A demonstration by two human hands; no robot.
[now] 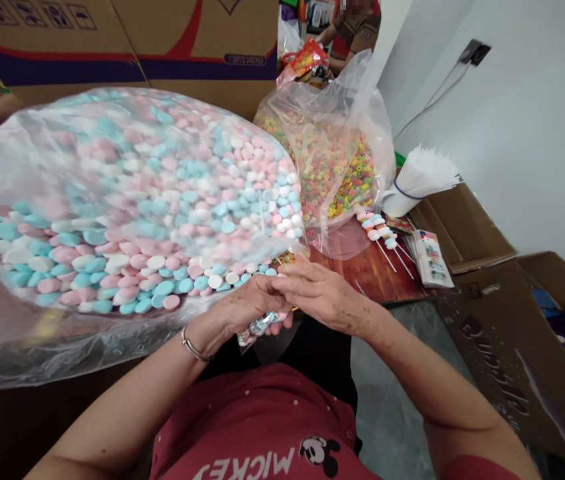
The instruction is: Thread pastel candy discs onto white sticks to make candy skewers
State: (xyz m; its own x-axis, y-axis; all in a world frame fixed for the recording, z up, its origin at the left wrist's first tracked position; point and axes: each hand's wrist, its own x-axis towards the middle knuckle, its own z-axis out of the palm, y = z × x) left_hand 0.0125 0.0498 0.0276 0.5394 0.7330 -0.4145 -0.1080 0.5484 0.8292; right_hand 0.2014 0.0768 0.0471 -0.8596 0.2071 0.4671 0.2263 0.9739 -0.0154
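Note:
In front of my body, my left hand [253,298] is closed around a clear candy packet [263,324], its shiny wrap showing pink, white and blue below the fingers. My right hand [325,293] lies across the left fingertips, its own fingers bent and pressed together. What the right hand pinches is hidden. Just beyond both hands spreads a large clear bag of pink, white and blue candies [162,263]. To the right, candy skewers [378,227] on white sticks rest on the red-brown table [347,273].
Behind sits a clear bag of colourful ring-shaped pieces [337,173]. A white mug [399,199] holds many white sticks, near a stack of printed packets [431,259]. Open cardboard boxes [482,340] stand right. A large carton [202,40] and another person [359,30] are at the back.

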